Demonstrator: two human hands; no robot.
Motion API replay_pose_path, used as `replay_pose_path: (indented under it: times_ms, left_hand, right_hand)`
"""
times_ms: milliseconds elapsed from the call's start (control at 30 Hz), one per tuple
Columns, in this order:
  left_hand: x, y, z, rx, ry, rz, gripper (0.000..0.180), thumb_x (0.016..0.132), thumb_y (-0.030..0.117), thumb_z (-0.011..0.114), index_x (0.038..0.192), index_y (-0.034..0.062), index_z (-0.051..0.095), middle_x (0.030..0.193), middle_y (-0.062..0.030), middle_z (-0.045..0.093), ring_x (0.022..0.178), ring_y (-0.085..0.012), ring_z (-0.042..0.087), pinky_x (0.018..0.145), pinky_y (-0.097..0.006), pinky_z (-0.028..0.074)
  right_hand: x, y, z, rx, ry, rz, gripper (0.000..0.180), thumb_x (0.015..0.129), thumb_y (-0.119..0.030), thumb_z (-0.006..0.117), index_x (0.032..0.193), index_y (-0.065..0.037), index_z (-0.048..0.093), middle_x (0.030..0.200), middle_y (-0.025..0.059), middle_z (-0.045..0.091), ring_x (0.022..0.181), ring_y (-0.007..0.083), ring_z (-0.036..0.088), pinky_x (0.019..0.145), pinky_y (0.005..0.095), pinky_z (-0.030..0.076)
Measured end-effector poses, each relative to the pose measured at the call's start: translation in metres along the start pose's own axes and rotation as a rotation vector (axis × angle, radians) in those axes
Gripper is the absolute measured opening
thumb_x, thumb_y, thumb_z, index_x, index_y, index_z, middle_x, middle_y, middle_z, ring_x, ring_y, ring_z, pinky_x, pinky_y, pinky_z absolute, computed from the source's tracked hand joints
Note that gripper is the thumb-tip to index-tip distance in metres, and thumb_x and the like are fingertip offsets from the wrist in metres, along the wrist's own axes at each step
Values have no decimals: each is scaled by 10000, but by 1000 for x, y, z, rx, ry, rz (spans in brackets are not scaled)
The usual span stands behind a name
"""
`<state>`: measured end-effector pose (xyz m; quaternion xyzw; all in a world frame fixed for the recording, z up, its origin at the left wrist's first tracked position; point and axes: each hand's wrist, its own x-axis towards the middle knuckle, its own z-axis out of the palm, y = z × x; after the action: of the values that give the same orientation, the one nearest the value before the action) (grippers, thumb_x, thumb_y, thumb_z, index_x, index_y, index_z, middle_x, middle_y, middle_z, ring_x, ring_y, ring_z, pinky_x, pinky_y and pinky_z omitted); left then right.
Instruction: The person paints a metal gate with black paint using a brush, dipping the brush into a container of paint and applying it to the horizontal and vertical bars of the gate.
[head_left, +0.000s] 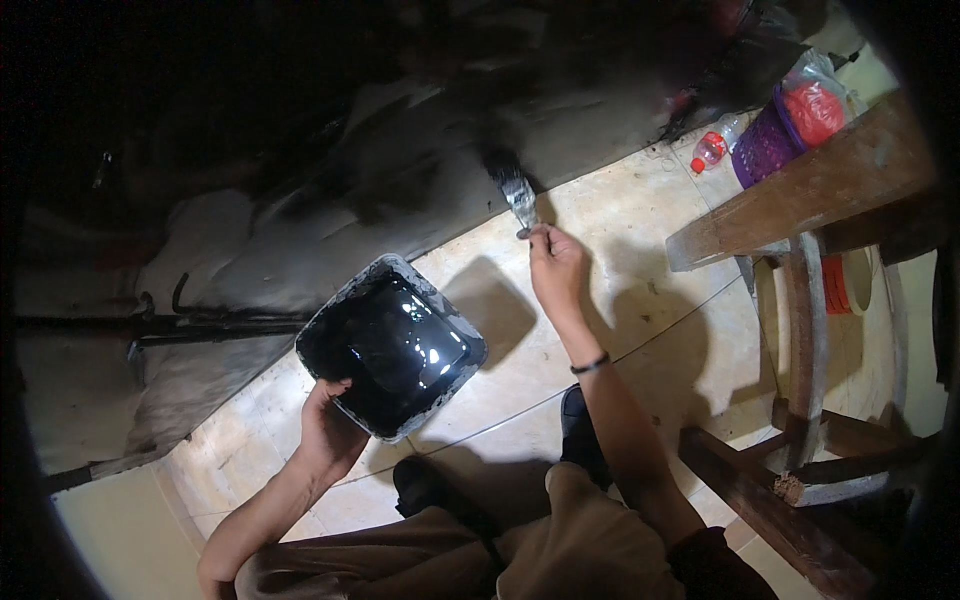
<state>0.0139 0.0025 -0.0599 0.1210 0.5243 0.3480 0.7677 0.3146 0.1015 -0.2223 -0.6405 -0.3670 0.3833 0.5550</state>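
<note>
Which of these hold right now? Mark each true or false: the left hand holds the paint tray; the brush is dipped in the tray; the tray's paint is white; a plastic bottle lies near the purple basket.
1. The left hand holds the grey rectangular tray of glossy black paint by its near edge. True.
2. The flat metal-banded paintbrush is dipped in the tray. False: the right hand holds it up against the dark-painted wall, clear of the tray.
3. The paint in the tray is white. False: it is black.
4. A clear plastic bottle with a red label lies beside the purple perforated basket. True.
</note>
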Motion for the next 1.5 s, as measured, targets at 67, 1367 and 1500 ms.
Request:
replay_pose_path:
  times_ms: [67, 1367, 1500]
  left_hand:
    - [2, 3, 2, 26, 27, 13, 524, 849, 317, 629, 1330, 116, 578, 1339, -53, 624, 1265, -251, 557, 1111, -441, 389]
    - [-6, 3, -9, 22, 118, 66, 570, 830, 370, 633, 1347, 136, 578, 1345, -57, 624, 1254, -261, 576, 1100, -453, 420]
    - [-11, 3, -10, 15, 149, 90, 577, 830, 373, 633, 1353, 138, 577, 1353, -59, 620, 1259, -263, 573, 1103, -453, 420]
  right_hand:
    - [-6, 16, 3, -232, 63, -72, 247, 953, -180, 587, 891, 2, 741, 801, 191, 707, 751, 324, 687, 694, 418, 501]
    - [-34, 58, 23, -300, -31, 7, 303, 1002, -239, 586, 886, -27, 768, 721, 118, 689, 695, 190, 645, 657, 334, 481]
    - [-43, 69, 35, -303, -43, 146, 286, 978, -220, 579, 891, -25, 770, 729, 172, 687, 689, 258, 664, 655, 368, 484]
